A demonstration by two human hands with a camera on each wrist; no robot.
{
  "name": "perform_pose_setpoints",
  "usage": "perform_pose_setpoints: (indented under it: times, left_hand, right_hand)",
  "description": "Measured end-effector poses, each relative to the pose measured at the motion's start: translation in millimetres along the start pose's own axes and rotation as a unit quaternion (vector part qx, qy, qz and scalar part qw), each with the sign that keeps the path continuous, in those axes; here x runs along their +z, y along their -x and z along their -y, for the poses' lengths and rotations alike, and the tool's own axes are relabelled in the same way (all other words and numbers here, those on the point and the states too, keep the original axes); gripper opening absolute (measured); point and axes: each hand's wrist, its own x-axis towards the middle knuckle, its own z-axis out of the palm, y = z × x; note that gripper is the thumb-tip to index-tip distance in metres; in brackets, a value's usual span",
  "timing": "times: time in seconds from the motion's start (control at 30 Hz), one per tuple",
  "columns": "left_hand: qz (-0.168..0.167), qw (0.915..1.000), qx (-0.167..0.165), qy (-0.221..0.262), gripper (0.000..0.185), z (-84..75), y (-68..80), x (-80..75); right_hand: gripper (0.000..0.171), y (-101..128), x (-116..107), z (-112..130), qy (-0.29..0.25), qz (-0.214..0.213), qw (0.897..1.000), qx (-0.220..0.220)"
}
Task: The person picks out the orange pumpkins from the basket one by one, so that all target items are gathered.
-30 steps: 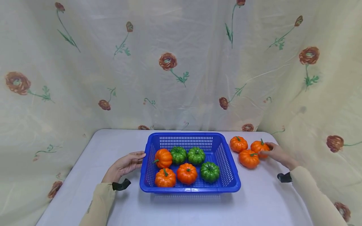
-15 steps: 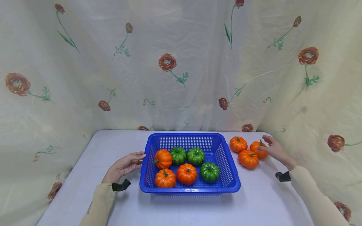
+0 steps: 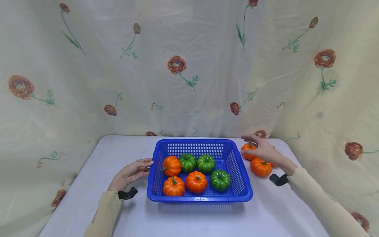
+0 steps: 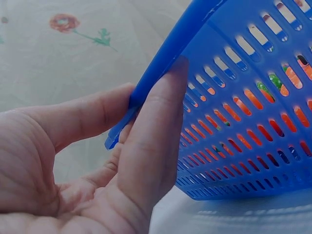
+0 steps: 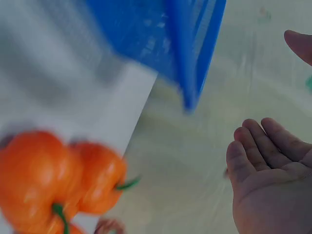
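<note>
A blue slotted basket (image 3: 242,184) stands mid-table with three orange pumpkins (image 3: 196,181) and three green pumpkins (image 3: 220,180) inside. My left hand (image 3: 145,164) holds its left rim; in the left wrist view the thumb (image 4: 151,141) lies on the wall and a finger sits behind the rim (image 4: 161,58). My right hand (image 3: 251,143) hovers open and empty above the orange pumpkins to the right of the basket, its palm (image 5: 265,161) bare. One loose pumpkin (image 3: 248,150) is half hidden under it, another (image 3: 260,167) sits nearer, and a third shows only as a sliver behind the wrist.
The white table (image 3: 118,151) is backed and flanked by a cream flowered curtain (image 3: 177,82) close behind its far edge. Bare tabletop lies left of the basket and along the front edge (image 3: 189,220). The right wrist view is blurred.
My right hand let go of the far-right orange pumpkin, lifted, and swung left over the loose pumpkins toward the basket's far right corner. The left hand and basket stayed put.
</note>
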Motion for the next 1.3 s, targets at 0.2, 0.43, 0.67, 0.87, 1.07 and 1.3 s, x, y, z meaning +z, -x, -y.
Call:
perform_pose_setpoints:
  times: [0.2, 0.43, 0.67, 0.87, 1.07, 1.3]
  left_hand:
    - [-0.001, 1.0000, 0.004, -0.006, 0.051, -0.6, 0.4, 0.8]
    - [-0.002, 1.0000, 0.008, -0.002, 0.047, -0.9, -0.9, 1.6]
    - [0.001, 1.0000, 0.008, -0.006, 0.041, -1.0, -1.6, 1.0]
    - [0.002, 0.9999, 0.010, -0.005, 0.042, -1.1, -1.2, 0.8]
    - [-0.012, 0.9998, 0.009, -0.013, 0.048, 0.7, -2.5, 1.6]
    - [-0.013, 0.9998, 0.010, -0.011, 0.047, 0.7, -0.8, -0.1]
  right_hand:
    - [0.072, -12, 33, 30, -0.011, 0.059, 0.998, -0.031]
    - [0.074, -21, 73, 53, 0.009, 0.134, 0.990, -0.041]
    - [0.070, -29, 106, 59, 0.013, 0.188, 0.980, -0.066]
    - [0.069, -34, 124, 64, 0.013, 0.226, 0.972, -0.065]
    - [0.069, -35, 137, 64, 0.017, 0.250, 0.967, -0.041]
    - [0.070, -38, 147, 63, 0.092, 0.247, 0.963, -0.052]
